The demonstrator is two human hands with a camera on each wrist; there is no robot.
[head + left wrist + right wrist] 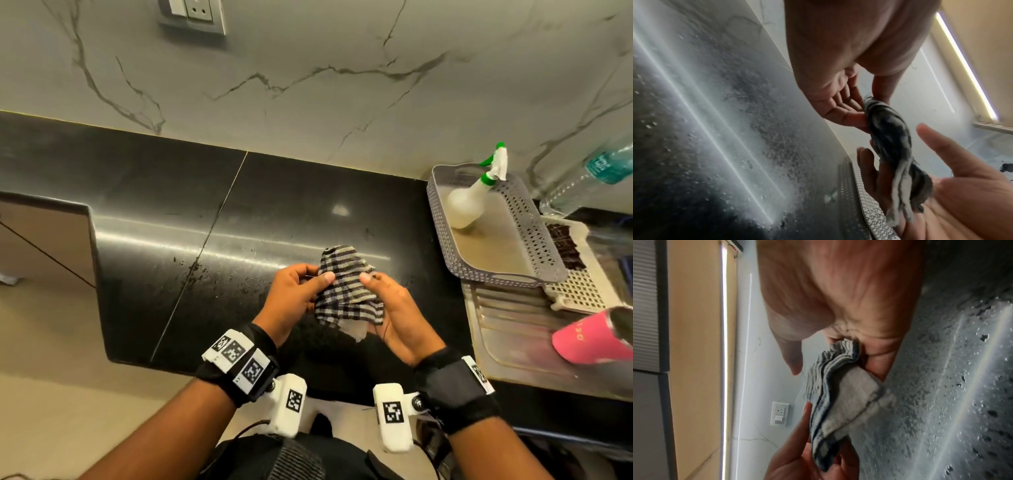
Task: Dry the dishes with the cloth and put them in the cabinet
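Note:
A checked cloth, bunched up, is held over the black countertop between both hands. My left hand pinches the cloth between thumb and fingers. My right hand lies under the cloth with its palm up and fingers straight; its thumb stands clear of the fabric. A pink tumbler lies on its side on the steel drainboard at the right, apart from both hands.
A grey perforated tray with a spray bottle stands at the right, beside a white rack and a clear water bottle. Water drops speckle the counter. A beige panel with a light strip runs overhead.

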